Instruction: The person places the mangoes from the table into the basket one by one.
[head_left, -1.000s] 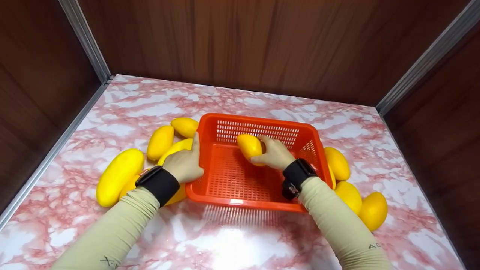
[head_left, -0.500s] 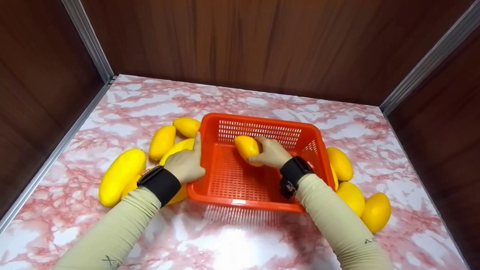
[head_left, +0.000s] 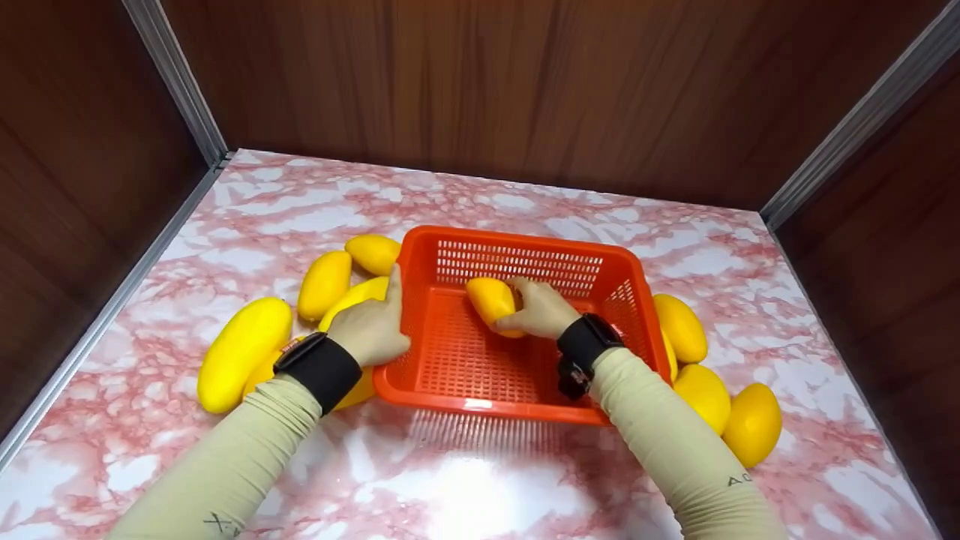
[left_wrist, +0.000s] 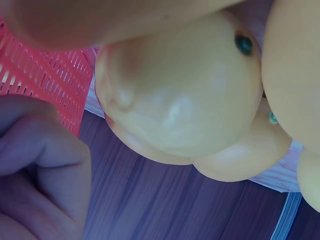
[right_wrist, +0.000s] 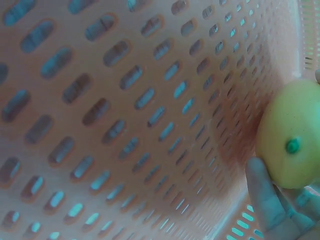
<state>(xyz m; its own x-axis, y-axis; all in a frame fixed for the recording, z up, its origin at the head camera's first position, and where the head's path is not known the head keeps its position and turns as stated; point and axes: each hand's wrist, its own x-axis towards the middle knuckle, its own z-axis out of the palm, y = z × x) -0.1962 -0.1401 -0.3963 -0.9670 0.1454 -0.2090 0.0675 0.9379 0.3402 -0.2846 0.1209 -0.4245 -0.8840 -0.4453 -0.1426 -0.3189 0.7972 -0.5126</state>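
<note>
A yellow mango point(head_left: 491, 301) is in my right hand point(head_left: 544, 311), thumb on its near side and fingers on the far side, inside the red plastic basket point(head_left: 510, 410). In the right wrist view the green stem dot of this mango point(right_wrist: 287, 135) faces the camera, above a fingertip, beside the perforated floor. My left hand point(head_left: 369, 330) holds the left rim of the basket, index finger along the edge. The left wrist view shows its curled fingers point(left_wrist: 45, 155) by the basket wall point(left_wrist: 60, 80), near several mangoes.
Several mangoes, including a large long one point(head_left: 244, 354), lie left of the basket, partly under the left forearm. More mangoes point(head_left: 752, 425) lie along its right side. Brown wood-look panels point(head_left: 480, 90) enclose the marbled pink tabletop point(head_left: 292, 202) at the back and sides.
My right hand has carried the mango slightly left and down inside the basket. The left hand keeps its place on the rim, and the head view has shifted a little.
</note>
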